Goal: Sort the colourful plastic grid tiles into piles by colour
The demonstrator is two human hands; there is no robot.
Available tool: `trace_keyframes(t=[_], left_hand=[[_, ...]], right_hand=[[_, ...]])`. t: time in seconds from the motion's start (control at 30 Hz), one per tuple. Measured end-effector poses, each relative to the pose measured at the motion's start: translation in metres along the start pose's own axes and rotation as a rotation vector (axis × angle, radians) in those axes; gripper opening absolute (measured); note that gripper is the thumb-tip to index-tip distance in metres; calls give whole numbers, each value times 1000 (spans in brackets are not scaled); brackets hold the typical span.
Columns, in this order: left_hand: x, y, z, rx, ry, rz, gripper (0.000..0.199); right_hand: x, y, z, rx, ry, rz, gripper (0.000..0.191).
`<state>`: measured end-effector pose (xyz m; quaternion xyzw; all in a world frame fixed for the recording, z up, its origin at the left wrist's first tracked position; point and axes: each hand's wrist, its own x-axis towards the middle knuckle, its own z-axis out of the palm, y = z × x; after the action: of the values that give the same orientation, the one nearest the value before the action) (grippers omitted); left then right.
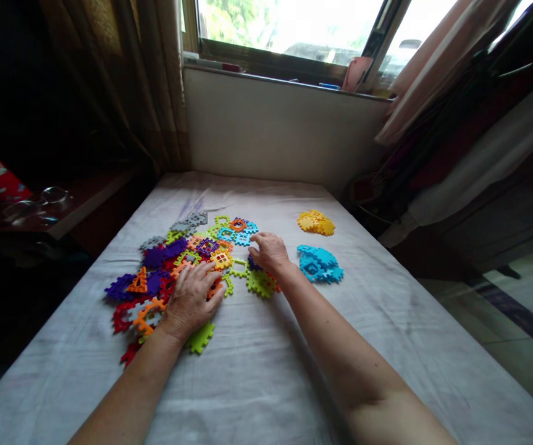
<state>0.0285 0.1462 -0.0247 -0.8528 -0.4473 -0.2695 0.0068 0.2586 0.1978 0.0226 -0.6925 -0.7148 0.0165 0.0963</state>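
Note:
A mixed pile of flat plastic interlocking tiles with toothed edges lies on the cloth. My left hand (194,296) rests on the pile with its fingers spread, over orange and red tiles. By its wrist is a lime green tile (200,337). My right hand (270,252) is at the right edge of the pile, thumb and fingers apart, close beside a light blue tile (243,238); whether it touches the tile I cannot tell. A green tile (260,283) lies just below that hand. Purple tiles (164,252) and grey tiles (194,220) sit at the pile's left and back.
Apart from the pile, to the right, are a heap of yellow tiles (315,222) and a heap of blue tiles (320,264). Everything lies on a pale sheet (257,383). Beyond it stand a wall and a window. Glasses (39,204) sit on a dark side table at left.

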Motion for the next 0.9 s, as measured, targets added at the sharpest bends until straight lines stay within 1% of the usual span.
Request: trace_keyframes(t=[0.13, 0.23, 0.3, 0.4, 0.53, 0.63, 0.7, 0.77, 0.83, 0.9], left_hand=[[0, 1, -1, -2, -14, -3, 28], [0, 1, -2, -15, -31, -20, 28], [0, 0, -1, -20, -41, -26, 28], [0, 1, -1, -17, -39, -27, 28], [0, 1, -1, 0, -19, -13, 28], [0, 0, 0, -2, -12, -6, 28], [0, -1, 0, -7, -12, -6, 28], [0, -2, 1, -2, -7, -1, 29], [0, -2, 2, 12, 6, 9, 29], [0, -1, 3, 37, 28, 24, 28]], right_hand=[[26, -13, 10, -8, -76, 43, 44], [34, -18, 15, -17, -94, 65, 41], [35, -20, 17, -29, -95, 89, 39], [31, -20, 16, -27, -79, 100, 42], [14, -9, 8, 1, 0, 117, 46], [-12, 13, 1, 35, 113, 127, 47], [-35, 35, -1, 55, 208, 131, 48], [-60, 64, -2, 59, 315, 162, 48], [-84, 94, 0, 56, 425, 257, 48], [-106, 122, 2, 63, 505, 400, 49]])
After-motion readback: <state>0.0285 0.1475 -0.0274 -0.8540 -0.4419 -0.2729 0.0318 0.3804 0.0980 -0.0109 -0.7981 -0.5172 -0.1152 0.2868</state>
